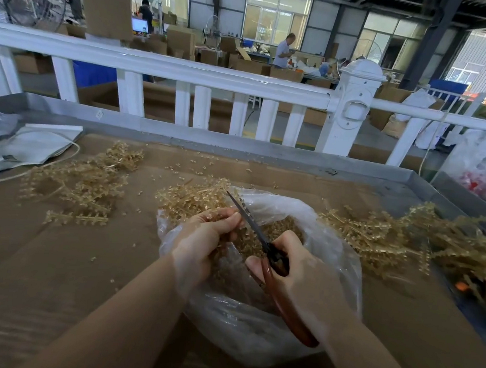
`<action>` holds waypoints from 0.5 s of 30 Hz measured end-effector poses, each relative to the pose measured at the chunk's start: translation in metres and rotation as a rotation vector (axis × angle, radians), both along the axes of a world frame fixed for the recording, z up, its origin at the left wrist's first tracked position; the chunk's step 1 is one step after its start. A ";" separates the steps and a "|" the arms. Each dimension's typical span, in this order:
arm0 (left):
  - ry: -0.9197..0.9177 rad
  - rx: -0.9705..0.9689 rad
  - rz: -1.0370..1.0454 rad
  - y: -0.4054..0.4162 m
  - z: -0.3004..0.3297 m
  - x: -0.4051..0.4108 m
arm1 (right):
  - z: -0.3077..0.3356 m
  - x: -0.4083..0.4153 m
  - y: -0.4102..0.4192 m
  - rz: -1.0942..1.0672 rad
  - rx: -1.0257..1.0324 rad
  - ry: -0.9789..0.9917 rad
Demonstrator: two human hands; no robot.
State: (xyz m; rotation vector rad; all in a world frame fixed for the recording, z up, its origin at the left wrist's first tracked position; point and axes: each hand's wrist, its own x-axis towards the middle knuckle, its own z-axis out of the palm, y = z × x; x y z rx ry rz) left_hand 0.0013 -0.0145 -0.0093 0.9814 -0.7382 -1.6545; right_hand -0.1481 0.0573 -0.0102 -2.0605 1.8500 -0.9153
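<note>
- Scissors (273, 253) with reddish-brown handles sit in our right hand (304, 278), the fingers curled through and around the handles and the thumb hooked over the near loop.
- Their dark blades point up and away to the left. Whether they are parted or closed we cannot tell.
- Our left hand (201, 239) is curled beside the blades, its fingertips pinching a small amber plastic sprue (216, 216) that touches the blade edge.
- Both forearms reach in from the bottom edge and meet over a clear plastic bag (251, 333).
- This bag lies open in the middle of the work surface, directly under both hands, with loose amber pieces (283, 229) inside.
- Tangled sprue piles lie to the left (82, 180) and to the right (409, 235) of the bag.
- Everything rests on a brown cardboard sheet (51, 254) laid in a grey metal tray (239, 150).
- Beyond it, a white railing (187, 71) crosses the view.
- Behind that is a workshop hall with cardboard boxes (178, 41), large windows and a standing person (282, 51).
</note>
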 end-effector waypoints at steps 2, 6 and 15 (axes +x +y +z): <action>0.009 0.010 -0.001 0.000 0.001 -0.001 | 0.000 0.001 -0.001 0.002 0.008 -0.005; 0.020 0.025 -0.018 -0.002 0.000 0.000 | 0.000 0.003 -0.002 0.012 0.000 -0.014; -0.012 -0.009 -0.044 -0.003 -0.002 0.001 | 0.003 0.005 0.001 -0.010 -0.019 0.035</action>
